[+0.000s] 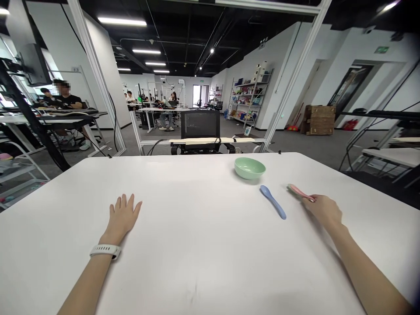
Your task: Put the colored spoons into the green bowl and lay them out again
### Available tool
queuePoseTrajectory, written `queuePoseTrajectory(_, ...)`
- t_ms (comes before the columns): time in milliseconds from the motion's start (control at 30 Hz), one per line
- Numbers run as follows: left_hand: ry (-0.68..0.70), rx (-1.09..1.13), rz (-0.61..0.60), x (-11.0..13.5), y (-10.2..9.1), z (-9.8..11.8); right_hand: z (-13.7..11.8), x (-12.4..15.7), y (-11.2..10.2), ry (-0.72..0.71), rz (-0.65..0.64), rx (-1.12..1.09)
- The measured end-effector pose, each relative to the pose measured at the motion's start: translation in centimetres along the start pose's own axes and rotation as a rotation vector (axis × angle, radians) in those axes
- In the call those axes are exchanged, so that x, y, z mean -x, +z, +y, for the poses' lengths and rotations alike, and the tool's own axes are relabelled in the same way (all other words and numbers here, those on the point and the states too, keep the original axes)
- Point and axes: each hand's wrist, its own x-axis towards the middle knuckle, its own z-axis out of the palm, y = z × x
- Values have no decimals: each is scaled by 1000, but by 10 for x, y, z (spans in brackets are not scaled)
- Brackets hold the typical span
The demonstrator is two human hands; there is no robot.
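My left hand (122,216) lies flat on the white table (183,245), palm down, with its fingers spread and nothing in it. On the right, my right hand (324,212) is closed around one end of a slim pink utensil (300,191). Its far end points left and looks greenish; whether it is a spoon or a brush, I cannot tell. Left of that hand, a blue spoon (273,202) lies slanted on the table, its bowl end away from me. Just behind the spoon stands a green bowl (250,169), upright near the far edge.
A metal frame (151,142) rises beyond the table's far edge, with a black mesh chair (200,124) behind it. Shelving (251,98) and a wooden crate (318,120) stand farther back. At the left, people sit at a desk (52,117).
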Motion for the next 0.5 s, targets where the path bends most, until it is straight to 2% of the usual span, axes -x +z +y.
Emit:
queuePoseTrajectory(267, 6, 4, 11, -2, 5, -2, -6, 3, 1, 43, -14, 45)
queuePoseTrajectory(367, 14, 15, 44, -2, 7, -3, -6, 4, 0, 52, -3, 6)
queuePoseTrajectory(500, 10, 36, 64, -1, 9, -2, -5, 8, -6, -4, 57, -107)
